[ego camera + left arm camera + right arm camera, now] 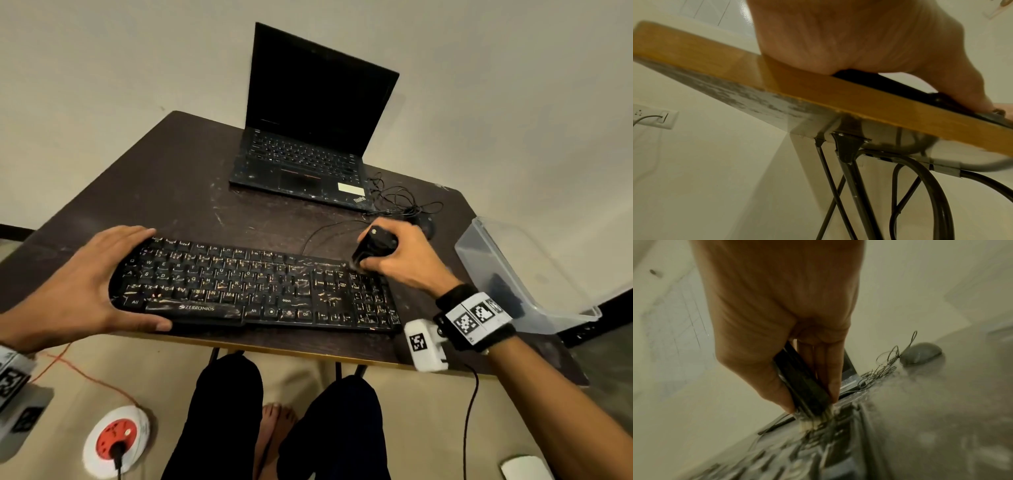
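From the head view, a black keyboard (253, 284) lies flat along the near edge of the dark, scuffed tabletop (191, 185). The left hand (78, 291) clasps its left end, with the thumb laid along the front edge and the fingers curved over the far corner. The right hand (407, 260) is closed round a black brush (373, 246) held steeply, tip down, at the keyboard's far right corner above the number pad. Behind them stands an open laptop (308, 137) with a dark screen. To its right are a tangled cable (400, 198) and a dark mouse (424, 224), and a clear plastic box (534, 270) overhangs the right edge. From the left wrist view, looking up from below the tabletop's (777, 81) wooden rim, the heel of the left hand (859, 40) presses on the keyboard's (900, 87) black end. Black metal legs (855, 186) fan out beneath, and a wall socket (653, 118) with a plugged lead shows at the left. From the right wrist view, which is blurred, the right hand's (777, 305) thumb and fingers pinch the brush (801, 381) from both sides. Its pale bristles (812, 421) touch the keyboard (818, 451), with the mouse (920, 356) beyond.
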Demonstrator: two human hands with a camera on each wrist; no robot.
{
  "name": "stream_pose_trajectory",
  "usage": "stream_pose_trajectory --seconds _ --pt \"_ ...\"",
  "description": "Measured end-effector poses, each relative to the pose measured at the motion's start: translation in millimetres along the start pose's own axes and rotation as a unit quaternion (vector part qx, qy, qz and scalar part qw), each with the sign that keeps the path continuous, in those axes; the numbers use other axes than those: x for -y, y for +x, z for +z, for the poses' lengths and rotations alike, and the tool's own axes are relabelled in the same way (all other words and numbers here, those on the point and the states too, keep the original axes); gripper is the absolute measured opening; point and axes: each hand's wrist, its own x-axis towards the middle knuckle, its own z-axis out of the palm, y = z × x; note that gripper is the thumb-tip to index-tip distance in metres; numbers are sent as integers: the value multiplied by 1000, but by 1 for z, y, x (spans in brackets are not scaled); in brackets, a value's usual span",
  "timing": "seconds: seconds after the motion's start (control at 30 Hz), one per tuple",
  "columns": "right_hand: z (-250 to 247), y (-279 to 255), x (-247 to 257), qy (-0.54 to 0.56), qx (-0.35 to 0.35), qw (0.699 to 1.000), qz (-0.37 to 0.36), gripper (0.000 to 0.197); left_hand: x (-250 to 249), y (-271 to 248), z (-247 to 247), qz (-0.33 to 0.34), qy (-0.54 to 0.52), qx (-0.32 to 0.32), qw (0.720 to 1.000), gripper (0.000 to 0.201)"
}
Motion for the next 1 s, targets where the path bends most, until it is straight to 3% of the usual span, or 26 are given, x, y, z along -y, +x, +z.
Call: stream_pose_trajectory --seconds 0.17,0.27,0.37,0.47,0.6,0.67,0.8,0.9,1.0 --pt "-1 1 4 7 47 999 -8 33 -3 -2 -1 -6 -13 -3 1000 148" --pt "-2 3 7 -9 24 1000 -10 33 -8 -2 -2 -6 -9 3 1000 141" --pt "-2 5 9 8 59 998 -20 34 -4 -3 -2 -2 -13 0 1000 132" --pt "0 8 11 0 38 999 -23 33 -8 -2 -3 -6 -6 6 1000 131" --pt "3 10 13 7 65 997 -30 35 -9 -4 -4 -3 -15 5 1000 127" --pt "3 12 14 1 37 999 -29 34 -12 -3 -5 -7 -13 11 1000 127" --pt "4 11 15 6 63 997 -34 34 -10 -3 -4 -9 -21 4 1000 126" --pt "2 12 14 6 35 999 -23 35 -11 -1 -4 -10 -12 10 1000 126" --pt "2 9 13 21 62 998 -17 37 -7 -1 -3 -12 -14 1 1000 132"
